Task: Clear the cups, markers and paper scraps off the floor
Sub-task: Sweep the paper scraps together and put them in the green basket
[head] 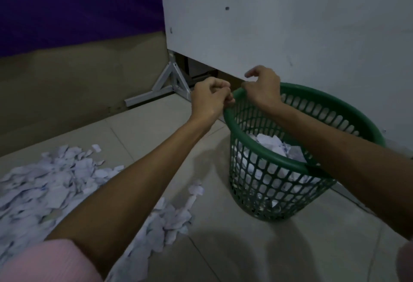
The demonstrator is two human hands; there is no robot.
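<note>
Far to the left of both sets of fingers, and nearer the camera than they are, the paper scraps [55, 183] lie in a loose heap on the tiled floor [245, 248], with a thinner trail running on toward the foot of the green basket [279, 183]. That heap is the work not yet done; no cups or markers show anywhere in view.

The left hand [211, 98] comes next, its fingers curled into a fist at the basket's far rim, apparently closed round the rim itself (the grip is partly hidden by the knuckles). Just to its right, the right hand [262, 87] has its lower fingers hooked on the same rim, while the index finger and thumb are lifted and loosely bent above it.

Both hands on one edge suggests the basket is about to be dragged or tipped toward the heap. Beneath the right wrist, more scraps already lie inside the basket.
</note>
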